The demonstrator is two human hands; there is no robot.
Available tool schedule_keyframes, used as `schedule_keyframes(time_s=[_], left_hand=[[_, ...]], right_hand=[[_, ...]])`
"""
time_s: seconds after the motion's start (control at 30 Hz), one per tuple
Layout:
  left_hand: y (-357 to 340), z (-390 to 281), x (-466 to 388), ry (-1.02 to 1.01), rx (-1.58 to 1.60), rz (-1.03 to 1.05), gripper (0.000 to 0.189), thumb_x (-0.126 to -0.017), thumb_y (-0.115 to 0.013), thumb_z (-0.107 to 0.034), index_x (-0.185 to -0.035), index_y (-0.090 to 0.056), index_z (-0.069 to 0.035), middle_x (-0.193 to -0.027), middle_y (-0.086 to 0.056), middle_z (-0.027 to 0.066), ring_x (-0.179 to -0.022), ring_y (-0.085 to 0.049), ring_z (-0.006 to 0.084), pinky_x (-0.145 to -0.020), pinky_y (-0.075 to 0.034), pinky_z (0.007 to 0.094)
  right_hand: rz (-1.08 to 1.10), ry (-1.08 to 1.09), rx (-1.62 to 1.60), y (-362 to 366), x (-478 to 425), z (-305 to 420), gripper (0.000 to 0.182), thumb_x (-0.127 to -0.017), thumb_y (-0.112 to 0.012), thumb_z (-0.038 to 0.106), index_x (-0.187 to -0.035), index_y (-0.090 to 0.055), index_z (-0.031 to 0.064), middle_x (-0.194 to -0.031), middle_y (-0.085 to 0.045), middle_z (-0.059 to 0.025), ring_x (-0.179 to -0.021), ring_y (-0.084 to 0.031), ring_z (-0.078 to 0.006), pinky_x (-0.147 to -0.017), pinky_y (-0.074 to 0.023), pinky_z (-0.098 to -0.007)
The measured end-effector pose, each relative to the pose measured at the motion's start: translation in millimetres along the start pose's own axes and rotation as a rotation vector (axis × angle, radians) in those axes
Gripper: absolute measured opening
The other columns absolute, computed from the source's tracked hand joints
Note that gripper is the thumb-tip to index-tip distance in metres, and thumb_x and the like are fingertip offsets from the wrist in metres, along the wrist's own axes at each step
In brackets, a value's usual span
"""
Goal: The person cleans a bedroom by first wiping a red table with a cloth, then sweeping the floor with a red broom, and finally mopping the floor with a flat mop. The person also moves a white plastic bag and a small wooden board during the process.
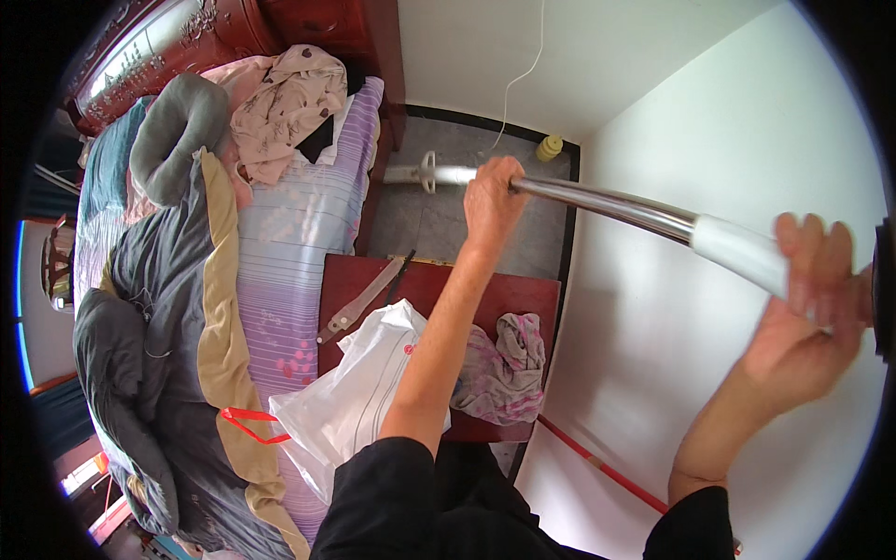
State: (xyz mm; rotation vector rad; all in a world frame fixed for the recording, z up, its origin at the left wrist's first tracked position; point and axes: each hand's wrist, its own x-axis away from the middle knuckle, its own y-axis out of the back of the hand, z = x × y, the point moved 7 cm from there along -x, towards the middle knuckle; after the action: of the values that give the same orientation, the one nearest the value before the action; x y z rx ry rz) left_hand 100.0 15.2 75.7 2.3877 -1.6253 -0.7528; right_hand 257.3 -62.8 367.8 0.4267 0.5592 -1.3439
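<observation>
A long chrome pole (pixel 609 198) with white sleeves runs slantwise in front of me. My left hand (pixel 494 203) is closed around it near the middle, where a white section meets the bare metal. Further up, my right hand (pixel 808 322) wraps the white upper sleeve (pixel 738 253); its fingers are blurred. Beyond my left hand, the lower white section carries a pale ring or disc (pixel 428 172) above the grey tiled floor. A dark round part (pixel 883 290) sits at the right rim, beside my right hand; how it joins the pole is hidden.
A bed at left holds a grey quilt (pixel 168 392), a grey neck pillow (pixel 178 140) and pink clothing (pixel 294 105). Below me, a dark red tabletop (pixel 518 294) bears a white bag (pixel 364 378) and a crumpled cloth (pixel 507 371). A yellow container (pixel 549 148) stands in the corner by the wall.
</observation>
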Motion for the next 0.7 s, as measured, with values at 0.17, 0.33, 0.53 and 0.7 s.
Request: schedule_keyframes(time_s=[0.17, 0.33, 0.53, 0.7], left_hand=[[-9.0, 50.9, -3.9, -0.03, -0.051, 0.046, 0.021, -0.061, -0.062, -0.002, -0.076, -0.048, -0.008, -0.076, -0.051, 0.0071, -0.077, -0.05, 0.03, -0.064, -0.041, 0.0372], [8.6, 48.3, 37.5, 0.127, -0.004, -0.096, 0.022, -0.061, -0.065, -0.005, -0.074, -0.048, -0.008, -0.074, -0.051, 0.0063, -0.077, -0.049, 0.0286, -0.065, -0.041, 0.0385], [14.8, -2.4, 61.3, 0.279, -0.045, -0.111, 0.019, -0.064, -0.065, -0.014, -0.072, -0.05, -0.009, -0.07, -0.052, 0.0034, -0.072, -0.049, 0.0256, -0.063, -0.041, 0.0374], [-11.4, -37.4, 50.7, 0.207, -0.016, -0.003, 0.02, -0.063, -0.067, -0.014, -0.069, -0.048, -0.008, -0.067, -0.051, 0.0034, -0.07, -0.049, 0.0246, -0.059, -0.041, 0.0371]], right_hand=[[0.001, -0.14, 0.042, -8.7, 18.8, -46.9, 0.011, -0.073, -0.041, 0.001, -0.071, -0.036, 0.0112, -0.059, -0.035, -0.0034, -0.052, -0.036, -0.0143, -0.066, -0.0396, -0.0392], [0.187, -0.198, -0.022, -25.8, 0.7, -41.3, 0.016, -0.078, -0.047, 0.011, -0.094, -0.046, 0.0064, -0.057, -0.031, 0.0018, -0.05, -0.031, -0.0095, -0.064, -0.0354, -0.032], [0.197, -0.218, 0.188, -1.0, -59.3, -23.3, 0.036, -0.081, -0.049, 0.014, -0.112, -0.041, -0.004, -0.057, -0.033, 0.0013, -0.05, -0.034, -0.0058, -0.064, -0.0364, -0.0265], [0.117, -0.093, 0.152, 20.8, -69.7, -3.0, 0.033, -0.084, -0.048, 0.017, -0.112, -0.044, -0.0003, -0.058, -0.035, -0.0012, -0.051, -0.036, -0.0085, -0.06, -0.0381, -0.0251]])
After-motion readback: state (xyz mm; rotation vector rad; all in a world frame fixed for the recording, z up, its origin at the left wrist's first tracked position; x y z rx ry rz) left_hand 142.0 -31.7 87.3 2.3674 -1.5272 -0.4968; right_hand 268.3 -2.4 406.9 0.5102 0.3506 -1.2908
